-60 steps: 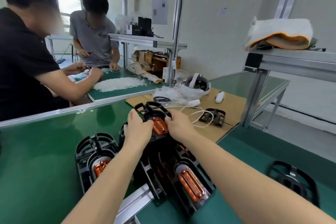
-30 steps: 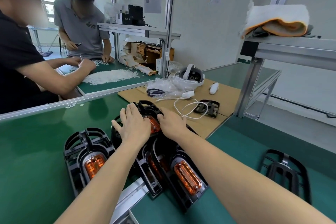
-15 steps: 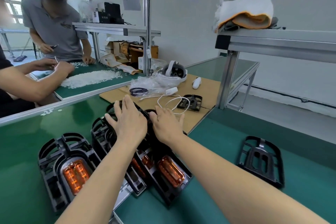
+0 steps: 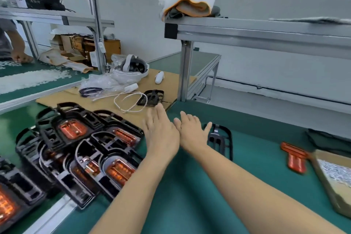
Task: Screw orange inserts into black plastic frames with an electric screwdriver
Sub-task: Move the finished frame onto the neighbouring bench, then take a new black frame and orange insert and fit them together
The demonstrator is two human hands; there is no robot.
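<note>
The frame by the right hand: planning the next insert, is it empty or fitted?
Empty: the black frame shows green mat through its openings, no orange.

A: Left hand (image 4: 161,133) and forearm: what is worn?
B: Nothing; bare from fingertips to the frame's lower edge; no sleeve, glove, ring or watch visible.
A: Right hand (image 4: 191,131) and forearm?
B: Likewise bare throughout; no sleeve or band; fingernails short and unpainted, though blur limits finer detail; upper arms out of view.
</note>
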